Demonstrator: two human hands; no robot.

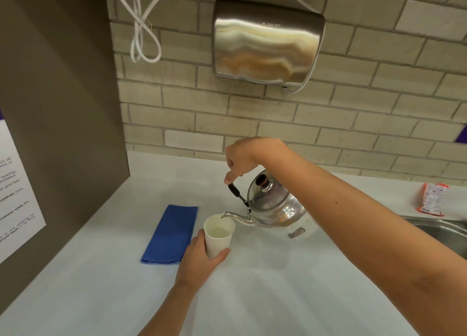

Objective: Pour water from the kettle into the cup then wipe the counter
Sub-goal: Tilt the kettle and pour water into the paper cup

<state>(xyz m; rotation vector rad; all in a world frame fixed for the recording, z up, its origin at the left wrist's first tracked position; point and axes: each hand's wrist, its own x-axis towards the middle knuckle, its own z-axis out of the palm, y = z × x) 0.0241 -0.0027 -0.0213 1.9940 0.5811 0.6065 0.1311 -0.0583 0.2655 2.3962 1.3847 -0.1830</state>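
A shiny metal kettle [274, 206] hangs tilted above the white counter [252, 297], its spout tip over the rim of a white paper cup [217, 234]. My right hand [246, 158] grips the kettle's black handle from above. My left hand [199, 260] wraps around the lower part of the cup, which stands on the counter. Pale liquid shows inside the cup. A folded blue cloth [170, 234] lies flat on the counter just left of the cup.
A steel hand dryer [266, 42] with a white cable hangs on the brick wall above. A steel sink [444, 232] is set in at the right, with an orange packet [432, 199] behind it. A grey side panel with a notice stands at the left.
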